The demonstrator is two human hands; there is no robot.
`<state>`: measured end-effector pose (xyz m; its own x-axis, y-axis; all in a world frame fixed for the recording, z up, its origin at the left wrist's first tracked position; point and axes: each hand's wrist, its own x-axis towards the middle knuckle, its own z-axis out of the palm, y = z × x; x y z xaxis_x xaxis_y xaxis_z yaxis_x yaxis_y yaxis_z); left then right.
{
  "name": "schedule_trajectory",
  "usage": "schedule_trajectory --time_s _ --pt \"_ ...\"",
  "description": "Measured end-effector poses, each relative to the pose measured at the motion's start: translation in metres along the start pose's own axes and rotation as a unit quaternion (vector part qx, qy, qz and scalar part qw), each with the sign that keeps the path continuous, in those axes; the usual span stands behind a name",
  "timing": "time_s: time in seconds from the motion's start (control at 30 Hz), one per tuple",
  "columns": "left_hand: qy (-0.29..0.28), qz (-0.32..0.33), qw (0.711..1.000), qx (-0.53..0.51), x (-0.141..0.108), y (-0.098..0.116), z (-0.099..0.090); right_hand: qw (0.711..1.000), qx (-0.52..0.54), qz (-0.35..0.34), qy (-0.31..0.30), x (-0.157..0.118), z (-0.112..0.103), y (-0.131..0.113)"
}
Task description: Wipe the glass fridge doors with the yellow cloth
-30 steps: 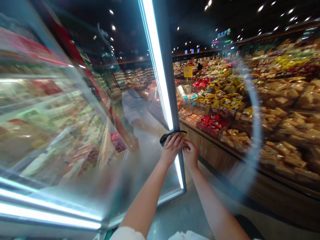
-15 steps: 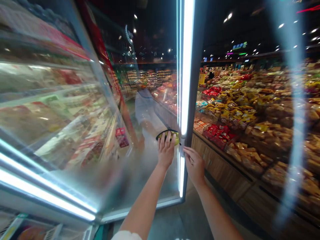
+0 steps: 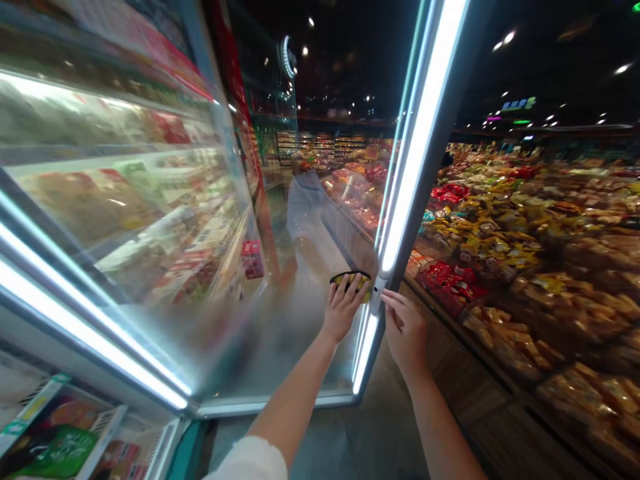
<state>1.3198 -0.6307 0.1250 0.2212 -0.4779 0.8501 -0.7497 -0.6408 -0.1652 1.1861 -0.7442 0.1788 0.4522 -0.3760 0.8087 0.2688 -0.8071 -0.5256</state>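
Note:
A glass cooler door (image 3: 300, 333) with a lit frame stands swung out in front of me. My left hand (image 3: 341, 312) rests on the glass near its outer edge, fingers stretched out and spread. Under those fingers shows a dark-rimmed, yellow-green oval (image 3: 361, 276); whether it is a sticker or a loose piece is unclear. My right hand (image 3: 406, 325) is closed at the outer edge of the door frame (image 3: 393, 267), fingertips touching it beside a small grey fitting with a dark hole (image 3: 376, 291).
Blurred packaged goods fill the cooler shelves (image 3: 120, 173) at left. Lower down, more packs (image 3: 70, 447) lie in racks. To the right runs a long wooden counter (image 3: 450, 380) heaped with wrapped snacks (image 3: 500, 247). Grey floor (image 3: 325, 443) shows below the door.
The view has shifted, so the door, its oval and both hands appear farther right and the frame leans more. Both hands keep their places on the door.

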Motion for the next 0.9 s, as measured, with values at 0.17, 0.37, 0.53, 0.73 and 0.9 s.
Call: schedule_trajectory --time_s 0.17,0.37,0.53,0.73,0.9 --pt "0.023 -0.019 0.999 -0.024 0.053 -0.021 -0.012 0.999 -0.010 -0.030 0.006 0.011 0.000 0.004" --pt "0.076 -0.111 0.991 -0.006 0.016 -0.037 -0.017 0.999 -0.003 -0.043 -0.003 0.015 0.010 0.001" --pt "0.030 0.047 0.998 0.009 0.009 -0.062 -0.021 0.998 0.022 -0.058 -0.020 0.022 0.027 -0.009" --pt "0.031 -0.134 0.989 0.047 -0.022 -0.106 -0.042 0.998 0.027 -0.056 -0.032 0.013 0.044 -0.011" --pt "-0.035 -0.023 0.998 0.045 -0.049 -0.106 -0.040 0.993 0.014 -0.082 -0.086 0.007 0.070 -0.023"
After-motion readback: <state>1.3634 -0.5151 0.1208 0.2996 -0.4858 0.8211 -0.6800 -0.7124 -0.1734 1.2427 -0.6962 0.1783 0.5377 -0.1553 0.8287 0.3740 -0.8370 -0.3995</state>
